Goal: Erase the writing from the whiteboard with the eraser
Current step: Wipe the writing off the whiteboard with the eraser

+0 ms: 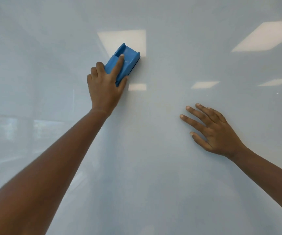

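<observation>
Upper centre of glossy white whiteboard [153,150]: left hand [105,89] fingers grasping blue plastic block eraser [125,62], board edges unseen; right hand [211,131] splayed, released.

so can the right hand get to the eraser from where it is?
Probably yes. The right hand is open and empty, with bare whiteboard between it and the eraser. But the left hand already grips the eraser, covering its lower end.

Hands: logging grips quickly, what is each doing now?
Left hand: closed on the blue plastic eraser.
Right hand: open, fingers spread, holding nothing.
</observation>
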`<state>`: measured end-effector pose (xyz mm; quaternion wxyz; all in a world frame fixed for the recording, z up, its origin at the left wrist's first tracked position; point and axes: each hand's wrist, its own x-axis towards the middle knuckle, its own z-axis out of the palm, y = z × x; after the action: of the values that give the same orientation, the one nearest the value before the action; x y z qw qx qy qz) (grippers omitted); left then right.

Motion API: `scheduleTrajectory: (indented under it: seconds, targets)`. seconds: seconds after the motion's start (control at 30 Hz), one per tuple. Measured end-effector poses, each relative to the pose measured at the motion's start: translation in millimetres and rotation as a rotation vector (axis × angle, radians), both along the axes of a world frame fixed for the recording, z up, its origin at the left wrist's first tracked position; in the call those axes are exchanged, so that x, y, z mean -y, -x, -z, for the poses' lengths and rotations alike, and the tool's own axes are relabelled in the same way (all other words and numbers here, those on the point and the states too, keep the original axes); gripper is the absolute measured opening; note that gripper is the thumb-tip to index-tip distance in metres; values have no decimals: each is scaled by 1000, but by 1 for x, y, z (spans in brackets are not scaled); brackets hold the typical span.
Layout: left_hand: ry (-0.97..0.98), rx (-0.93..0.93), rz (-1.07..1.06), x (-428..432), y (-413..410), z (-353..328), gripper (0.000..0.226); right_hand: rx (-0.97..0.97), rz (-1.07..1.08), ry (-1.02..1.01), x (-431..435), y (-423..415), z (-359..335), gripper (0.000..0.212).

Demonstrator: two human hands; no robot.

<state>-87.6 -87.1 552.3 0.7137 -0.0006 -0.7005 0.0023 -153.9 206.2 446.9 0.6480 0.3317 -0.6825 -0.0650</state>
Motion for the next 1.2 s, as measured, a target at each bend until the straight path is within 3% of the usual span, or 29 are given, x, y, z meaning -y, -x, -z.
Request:
scheduleTrajectory:
  seconds: [0.13, 0.23, 0.33, 0.5, 0.6, 0.7, 0.83, 0.93, 1.1, 1.2]
  targets:
    - [-409, -43, 23, 42, -9, -17, 55, 13, -1, 7, 1, 1, 0, 48]
    - [-534, -39, 52, 58, -15, -17, 56, 7, -2, 7, 1, 1, 1, 48]
    - [-474, -26, 86, 42, -13, -9, 55, 2, -7, 10, 1, 1, 1, 48]
    - [-32, 17, 3, -5, -4, 10, 53, -1, -9, 7, 2, 1, 1, 48]
    - [93, 30, -93, -2, -5, -3, 51, -2, -10, 4, 1, 1, 1, 48]
    - [9, 30, -130, 16, -8, -18, 52, 3, -9, 4, 0, 0, 1, 48]
    - [-329, -12, -61, 59, -13, -25, 54, 2, -4, 6, 1, 0, 1, 48]
    - [-462, -64, -27, 88, -14, 5, 53, -2, -7, 11, 1, 0, 1, 48]
    - [-499, -162, 28, 70, -4, 96, 49, -1, 11, 11, 1, 1, 2, 48]
    - [-349, -161, 49, 36, 0, 149, 46, 4, 18, 15, 2, -1, 1, 48]
